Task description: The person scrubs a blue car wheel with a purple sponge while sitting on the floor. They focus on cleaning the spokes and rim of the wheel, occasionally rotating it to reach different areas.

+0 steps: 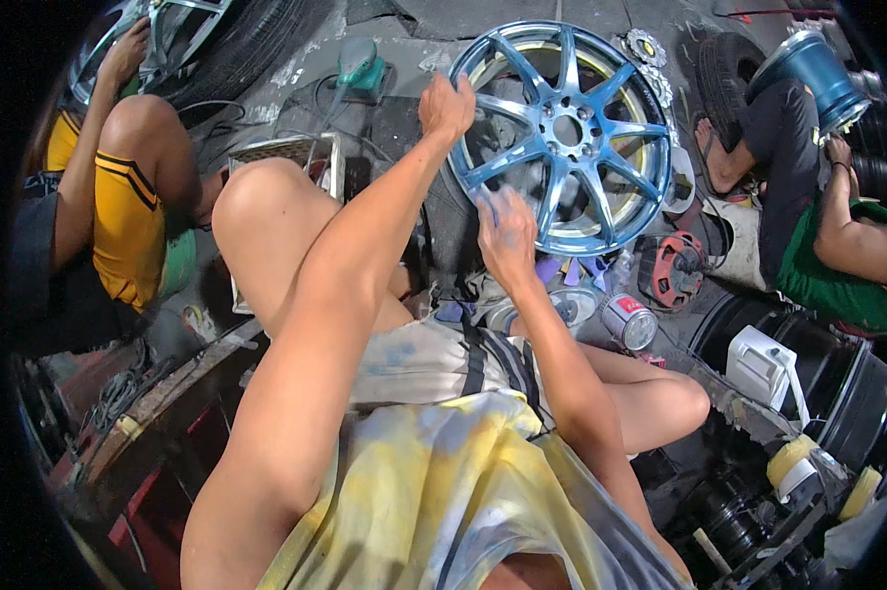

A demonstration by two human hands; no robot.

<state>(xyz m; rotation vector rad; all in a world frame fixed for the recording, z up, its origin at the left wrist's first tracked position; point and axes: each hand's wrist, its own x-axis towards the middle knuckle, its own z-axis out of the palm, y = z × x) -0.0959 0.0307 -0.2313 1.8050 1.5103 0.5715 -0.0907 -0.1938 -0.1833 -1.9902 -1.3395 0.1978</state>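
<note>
A blue multi-spoke wheel rim (569, 128), with pale rubbed patches on its spokes, stands in front of me. My left hand (448, 105) is closed round the left edge of its outer lip. Lower down, my right hand (507, 234) presses against the lower-left part of the rim, its fingers bent and a little blurred. A whitish smear covers those fingertips, and whatever they hold is hidden beneath them. Purple scraps (571, 268) lie just below the rim, close to my right hand.
A green power sander (361, 67) rests beyond my left arm. Right of my knees are a tin can (628, 322) and a red-and-black reel-like object (672, 270). Co-workers sit at both sides: one by a silver wheel (183, 39), another holding a blue rim barrel (812, 79).
</note>
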